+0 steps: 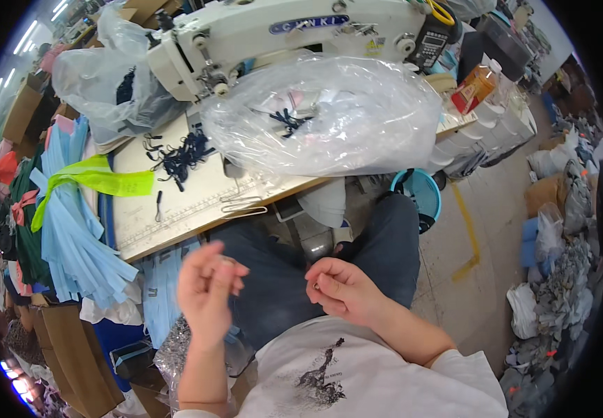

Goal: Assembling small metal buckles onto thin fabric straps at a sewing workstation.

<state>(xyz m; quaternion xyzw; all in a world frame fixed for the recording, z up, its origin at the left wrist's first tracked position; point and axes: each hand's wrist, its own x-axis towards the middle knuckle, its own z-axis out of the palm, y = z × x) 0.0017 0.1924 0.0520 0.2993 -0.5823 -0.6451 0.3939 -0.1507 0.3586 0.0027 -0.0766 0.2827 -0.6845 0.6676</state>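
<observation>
Above my lap, my left hand [207, 289] is raised with its fingers curled and the thumb laid against them. My right hand [343, 291] faces it a short way off, closed in a pinch; a tiny speck shows at the fingertips, too small to name. Whatever either hand holds is hidden. Ahead, on the white sewing table [141, 233], lies a heap of dark navy cord loops [186, 157]. One single loop [158, 207] rests apart, nearer the table's front edge. Bent wire [242, 207] sits at that edge.
Behind the table edge stands a white sewing machine [266, 35]. A large clear plastic bag [364, 132] with some navy loops covers the table's right. Light blue strips [71, 223] with a neon yellow band hang at left. A turquoise bin [423, 195] stands beside my right knee.
</observation>
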